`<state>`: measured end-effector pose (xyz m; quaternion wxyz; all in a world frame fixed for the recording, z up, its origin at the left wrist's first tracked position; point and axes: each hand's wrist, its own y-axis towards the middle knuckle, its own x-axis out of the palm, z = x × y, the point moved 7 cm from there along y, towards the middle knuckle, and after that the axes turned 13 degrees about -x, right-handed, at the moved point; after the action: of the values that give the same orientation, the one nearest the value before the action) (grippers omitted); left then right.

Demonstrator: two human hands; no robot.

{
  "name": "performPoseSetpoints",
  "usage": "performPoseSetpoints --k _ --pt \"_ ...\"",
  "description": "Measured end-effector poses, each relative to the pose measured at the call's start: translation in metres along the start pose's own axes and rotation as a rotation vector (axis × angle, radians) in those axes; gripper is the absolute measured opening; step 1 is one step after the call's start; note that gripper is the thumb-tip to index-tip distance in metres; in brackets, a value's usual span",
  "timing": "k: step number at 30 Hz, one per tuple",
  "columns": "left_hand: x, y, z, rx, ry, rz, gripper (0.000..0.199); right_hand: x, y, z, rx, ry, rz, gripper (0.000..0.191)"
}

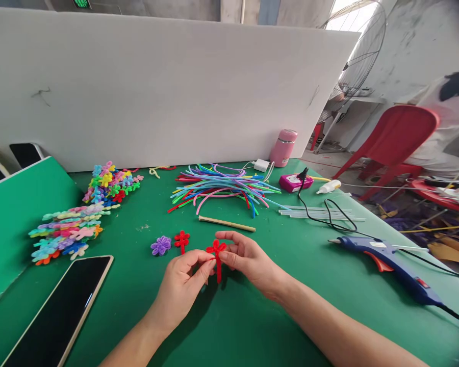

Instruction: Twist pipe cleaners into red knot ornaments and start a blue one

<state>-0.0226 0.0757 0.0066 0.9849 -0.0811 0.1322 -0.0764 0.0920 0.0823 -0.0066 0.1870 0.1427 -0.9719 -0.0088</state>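
Between my two hands is a red pipe-cleaner flower [218, 251] with a stem hanging down. My left hand [187, 279] pinches it from the left with thumb and forefinger, just under the petals. From the right, my right hand [248, 260] holds the petals between thumb and fingers. A second red flower [182, 239] with a short stem lies just beyond my left hand, beside a purple flower [161, 246]. Behind my hands a thin wooden stick [227, 224] rests on the green table [229, 326].
Loose pipe cleaners [225, 187] lie behind the stick. Finished flowers [69, 232] and a phone [57, 316] are at left. On the right are a blue glue gun [390, 265], its black cord, glue sticks [317, 213] and a pink bottle [283, 148]. A person sits beyond.
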Motion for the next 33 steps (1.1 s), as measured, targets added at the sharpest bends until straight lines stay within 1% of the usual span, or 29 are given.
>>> performPoseSetpoints --k 2,4,7,9,11,15,17,19,22,24,26,28,30,33 --pt "0.001 0.002 -0.003 -0.045 -0.057 -0.022 0.01 -0.002 0.001 0.001 -0.006 0.005 0.03 0.048" --pt "0.002 0.004 -0.005 -0.089 -0.156 -0.074 0.014 -0.004 0.002 0.002 -0.019 0.008 0.047 0.05" --pt "0.005 0.004 -0.006 -0.12 -0.282 -0.156 0.023 -0.003 0.001 0.003 -0.032 -0.004 0.021 0.052" --pt "0.007 0.003 -0.007 -0.129 -0.298 -0.182 0.023 -0.001 0.0 0.003 -0.042 -0.018 -0.009 0.052" --pt "0.007 0.002 -0.009 -0.122 -0.277 -0.173 0.021 0.001 -0.002 0.003 -0.056 -0.048 -0.035 0.051" --pt "0.004 0.002 -0.011 -0.079 -0.201 -0.073 0.02 0.008 -0.004 0.003 -0.086 -0.131 -0.086 0.05" --pt "0.003 0.001 -0.01 -0.063 -0.178 -0.049 0.021 0.01 -0.005 0.001 -0.109 -0.14 -0.093 0.049" --pt "0.004 0.0 -0.009 -0.061 -0.194 -0.072 0.019 0.012 -0.005 -0.001 -0.117 -0.125 -0.093 0.049" --pt "0.008 -0.001 -0.006 -0.063 -0.225 -0.131 0.018 0.013 -0.006 -0.001 -0.084 -0.093 -0.103 0.053" --pt "0.009 -0.002 -0.005 -0.051 -0.193 -0.13 0.018 0.014 -0.007 0.001 -0.05 -0.083 -0.102 0.055" --pt "0.008 -0.003 -0.004 -0.03 -0.145 -0.103 0.018 0.014 -0.008 0.002 -0.037 -0.081 -0.088 0.054" --pt "0.007 -0.003 -0.004 -0.021 -0.141 -0.088 0.017 0.013 -0.007 0.002 -0.05 -0.085 -0.073 0.053" --pt "0.008 -0.003 -0.005 -0.035 -0.195 -0.101 0.016 0.011 -0.006 0.0 -0.082 -0.09 -0.053 0.052" --pt "0.008 -0.002 -0.008 -0.07 -0.262 -0.122 0.019 0.002 -0.003 -0.005 -0.141 -0.065 0.025 0.052"
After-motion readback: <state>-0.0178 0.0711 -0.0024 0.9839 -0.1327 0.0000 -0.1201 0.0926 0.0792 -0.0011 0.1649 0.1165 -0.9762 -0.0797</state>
